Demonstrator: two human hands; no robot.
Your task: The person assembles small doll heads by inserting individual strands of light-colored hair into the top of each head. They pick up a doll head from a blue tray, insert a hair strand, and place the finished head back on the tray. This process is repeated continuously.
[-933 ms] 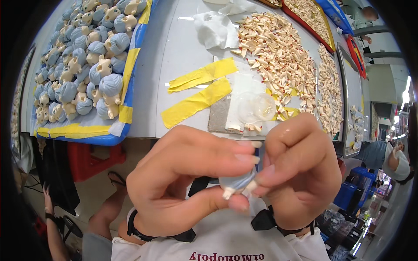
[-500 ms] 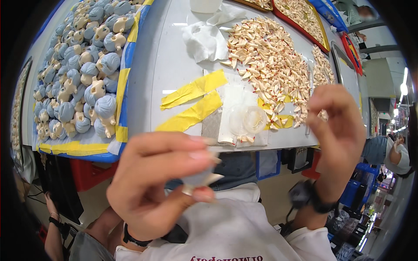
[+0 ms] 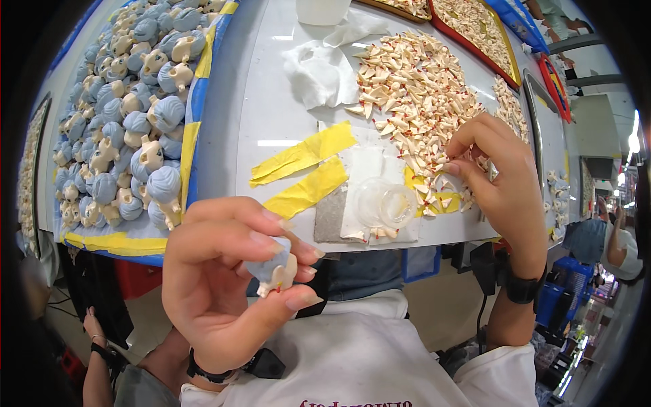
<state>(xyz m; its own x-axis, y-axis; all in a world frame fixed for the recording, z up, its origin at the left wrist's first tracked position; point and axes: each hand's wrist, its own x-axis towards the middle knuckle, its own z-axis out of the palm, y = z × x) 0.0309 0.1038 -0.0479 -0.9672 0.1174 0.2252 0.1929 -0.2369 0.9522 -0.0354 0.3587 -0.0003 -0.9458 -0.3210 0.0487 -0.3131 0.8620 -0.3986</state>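
Between thumb and fingertips, my left hand [image 3: 227, 278] grips a small doll head [image 3: 274, 269] with light-blue hair and a cream face, held up in front of my body at the table's near edge. A tiny red spot shows low on it. My right hand [image 3: 498, 166] reaches over the pile of small cream pointed pieces [image 3: 413, 88] with red tips. Its thumb and index finger come together at the pile's near right side. Whatever sits between those fingertips is too small to make out.
A blue-edged tray [image 3: 192, 146] of blue-haired doll heads stands at left. Near the pile lie a clear plastic cup [image 3: 369, 203], yellow tape strips [image 3: 305, 149] and a white cloth [image 3: 319, 71]. Trays of pointed pieces [image 3: 468, 30] stand farther back. Another person's arm [image 3: 98, 332] shows at lower left.
My right hand has moved left onto the pile, its fingers closing together. My left hand has shifted slightly left and turned the doll head, which shows more plainly now.
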